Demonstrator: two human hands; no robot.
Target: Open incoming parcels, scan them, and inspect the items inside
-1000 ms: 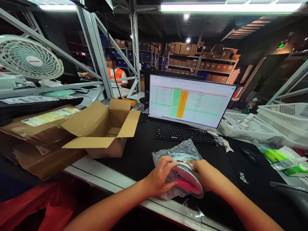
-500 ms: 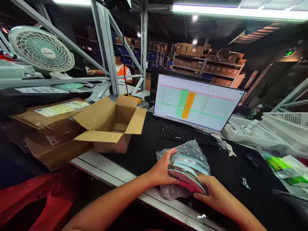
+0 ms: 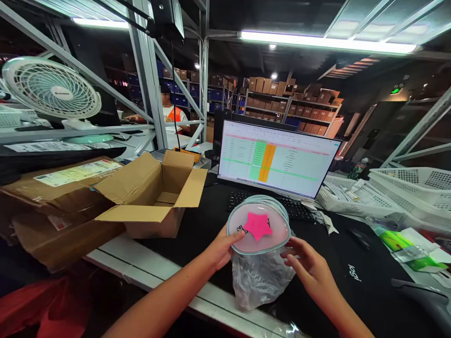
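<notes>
A stack of pale plates point(image 3: 241, 239) with light blue rims is tilted up toward me over the desk. A pink star-shaped note point(image 3: 258, 226) lies on its face, partly covering black writing. My left hand point(image 3: 225, 246) grips the stack's left edge, thumb on the face and fingers behind. By the lower right edge is my right hand point(image 3: 306, 265), its fingers apart and curved; whether the fingertips touch the rim or the plastic I cannot tell. Crumpled clear bubble wrap point(image 3: 259, 281) lies below and behind the plates.
An open cardboard box point(image 3: 155, 225) stands left, beside taped cartons point(image 3: 66, 202). Behind the plates are a keyboard point(image 3: 236, 199) and monitor point(image 3: 275, 157). White baskets point(image 3: 341, 202), a mouse point(image 3: 359, 238) and a dark device point(image 3: 419, 293) are at right. A person in an orange vest point(image 3: 175, 115) sits beyond the frame.
The plate stack has been raised and turned so its face with the pink star shows. My right hand has let go of its side and opened. The bubble wrap now sits below the plates.
</notes>
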